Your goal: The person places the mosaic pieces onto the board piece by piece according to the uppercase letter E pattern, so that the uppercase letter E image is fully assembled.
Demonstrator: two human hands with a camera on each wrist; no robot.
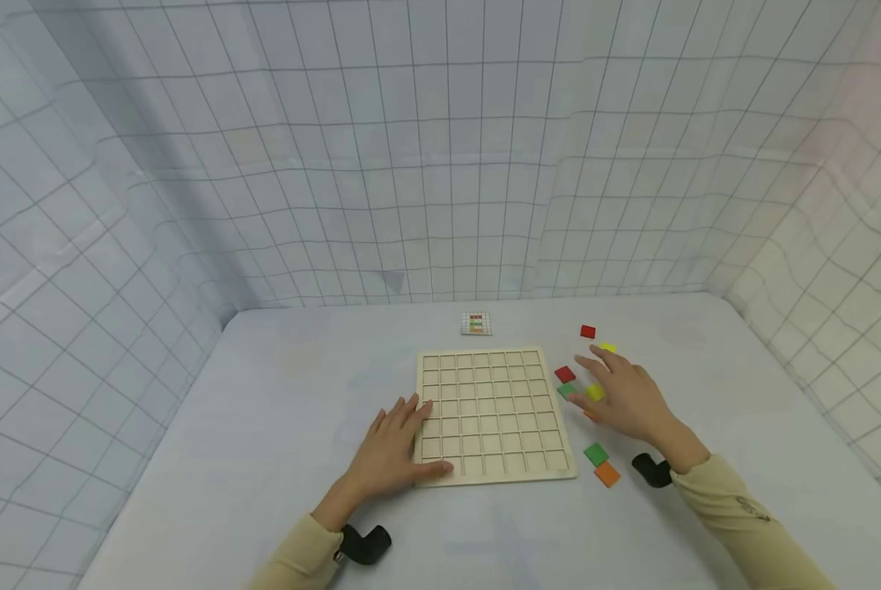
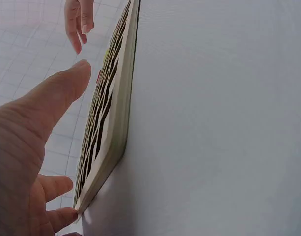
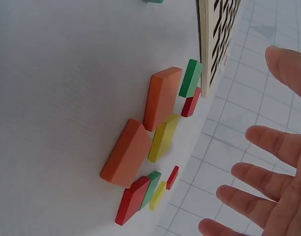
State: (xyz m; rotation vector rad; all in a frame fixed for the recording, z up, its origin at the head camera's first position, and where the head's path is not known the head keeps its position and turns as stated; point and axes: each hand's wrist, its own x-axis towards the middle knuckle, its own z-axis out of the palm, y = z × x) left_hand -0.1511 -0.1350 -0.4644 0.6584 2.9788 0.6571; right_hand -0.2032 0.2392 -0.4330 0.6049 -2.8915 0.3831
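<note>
in the head view a pale wooden grid board (image 1: 493, 414) lies flat on the white table (image 1: 263, 410) at the lower centre of the frame, its square cells bare. the left hand (image 1: 396, 451) rests flat on the board's lower left corner, fingers straight and spread, the thumb lying along the near edge; nothing is gripped. the left wrist view shows the same board (image 2: 111, 123) edge-on, with the thumb (image 2: 57, 93) stretched out over it.

to the right of the board the right hand (image 1: 624, 397) hovers palm down over a loose scatter of coloured square tiles, fingers relaxed and apart, holding nothing; in the right wrist view its fingertips (image 3: 268, 142) hang clear of the tiles. a red tile (image 1: 565, 374) and a green tile (image 1: 567, 389) lie just beside the board's right edge, a yellow tile (image 1: 595, 392) sits under the fingers, and another yellow tile (image 1: 608, 348) shows past the fingertips. a lone red tile (image 1: 588, 332) lies further up the frame. nearer the lower edge a green tile (image 1: 596, 453) touches an orange tile (image 1: 606, 474).

above the board, at mid frame, lies a small pattern card (image 1: 476, 323) with red, yellow and green rows; any writing on it is too small to read. no brand or label can be read anywhere. a gridded white cloth (image 1: 440, 164) walls the table.
</note>
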